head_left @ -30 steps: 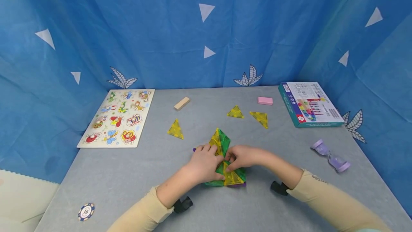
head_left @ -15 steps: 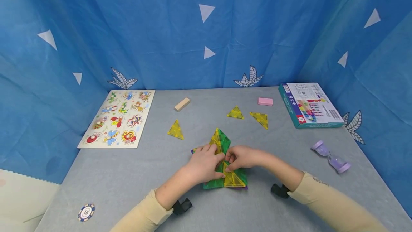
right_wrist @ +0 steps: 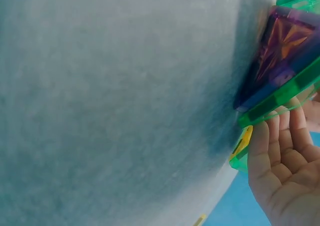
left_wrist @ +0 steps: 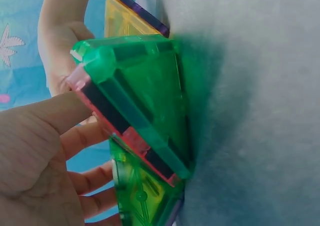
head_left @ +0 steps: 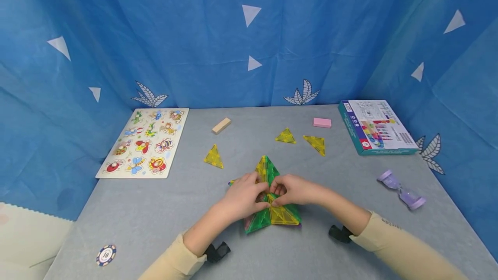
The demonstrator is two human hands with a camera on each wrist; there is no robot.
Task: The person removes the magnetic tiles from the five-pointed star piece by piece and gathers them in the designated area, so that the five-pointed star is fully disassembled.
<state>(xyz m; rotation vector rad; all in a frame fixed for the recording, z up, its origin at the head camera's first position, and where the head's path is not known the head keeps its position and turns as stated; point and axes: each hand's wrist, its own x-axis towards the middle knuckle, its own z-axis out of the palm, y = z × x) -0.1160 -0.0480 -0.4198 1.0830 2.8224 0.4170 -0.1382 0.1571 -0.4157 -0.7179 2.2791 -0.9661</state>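
Both hands are on a star-like structure of translucent magnetic tiles [head_left: 283, 216], mostly yellow and green, in the middle of the table. My left hand [head_left: 242, 197] holds its left side, thumb and fingers curled about the upper tiles. In the left wrist view, the thumb lies against a green tile [left_wrist: 145, 90] edged with a pinkish one. From the right, my right hand [head_left: 295, 189] pinches the structure near its centre. A purple tile [right_wrist: 287, 50] and a green tile edge [right_wrist: 280, 98] show beside its fingers in the right wrist view. The hands hide part of the structure.
Loose yellow triangle tiles [head_left: 213, 157] lie beyond the hands. Farther back are a wooden block [head_left: 221, 125] and a pink block [head_left: 322, 122]. An insect puzzle board [head_left: 144, 144] is left; a box [head_left: 377, 126] and hourglass [head_left: 401, 189] are right. A poker chip [head_left: 106, 255] lies front left.
The green tile at the structure's front left has swung out towards the near edge, and a reddish part shows beside it. My left hand has shifted slightly left; my right hand stays nearly in place.
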